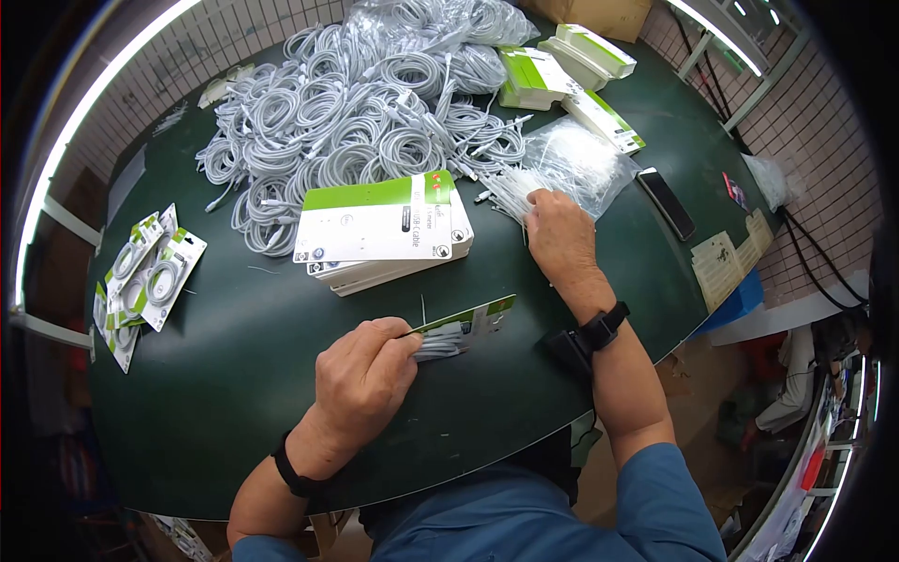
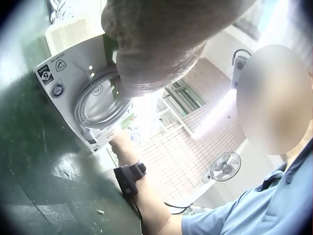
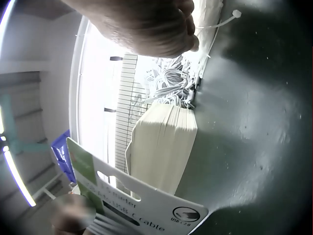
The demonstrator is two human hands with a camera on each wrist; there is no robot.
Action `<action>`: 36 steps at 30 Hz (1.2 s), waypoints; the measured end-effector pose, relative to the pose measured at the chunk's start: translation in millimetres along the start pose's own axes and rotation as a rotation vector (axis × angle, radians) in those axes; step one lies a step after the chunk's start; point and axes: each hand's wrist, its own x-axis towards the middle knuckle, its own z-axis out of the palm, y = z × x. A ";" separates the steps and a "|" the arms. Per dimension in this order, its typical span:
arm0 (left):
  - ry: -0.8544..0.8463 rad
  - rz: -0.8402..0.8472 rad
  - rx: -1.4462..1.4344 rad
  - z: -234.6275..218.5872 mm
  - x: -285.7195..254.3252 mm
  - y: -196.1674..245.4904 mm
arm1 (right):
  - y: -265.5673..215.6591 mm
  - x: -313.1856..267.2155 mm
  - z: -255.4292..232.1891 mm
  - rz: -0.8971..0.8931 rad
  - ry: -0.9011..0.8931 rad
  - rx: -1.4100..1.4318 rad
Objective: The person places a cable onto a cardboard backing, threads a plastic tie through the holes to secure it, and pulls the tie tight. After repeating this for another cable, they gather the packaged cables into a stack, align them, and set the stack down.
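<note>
My left hand [image 1: 367, 379] grips a white-and-green retail card [image 1: 492, 314] by its edge, along with the coiled white cable [image 1: 440, 347] lying against it. The left wrist view shows that coil [image 2: 80, 110] looped on the card's printed face [image 2: 57, 73]. Farther right, my right hand [image 1: 562, 234] is at the near end of a bundle of thin white cable ties [image 1: 508, 190], its fingers curled and pinching at them. One cable tie [image 3: 226, 22] juts out beside those fingertips in the right wrist view. A plastic bag [image 1: 595, 173] of ties lies just beyond.
A thick stack of cards [image 1: 375, 220] stands mid-table, before a large heap of coiled cables [image 1: 346, 112]. Several carded cables [image 1: 150, 272] lie at the left. Card stacks [image 1: 534, 75] are at the back, with a phone [image 1: 666, 203] and paper sheets [image 1: 730, 258] on the right.
</note>
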 end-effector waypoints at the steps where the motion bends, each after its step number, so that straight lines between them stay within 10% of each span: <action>1: 0.003 0.007 0.005 1.0 -0.9 -1.1 | 1.7 0.3 0.3 -0.014 0.026 0.020; 18: -0.028 0.064 -0.010 -0.3 3.1 6.5 | -1.4 3.6 -18.9 0.044 0.234 0.738; 27: -0.059 0.107 -0.022 -0.8 2.1 5.6 | -19.6 -11.2 -39.6 0.257 -0.529 1.614; 36: -0.019 0.197 -0.043 4.5 -1.4 5.7 | -38.0 -25.5 -44.4 0.345 -0.863 1.687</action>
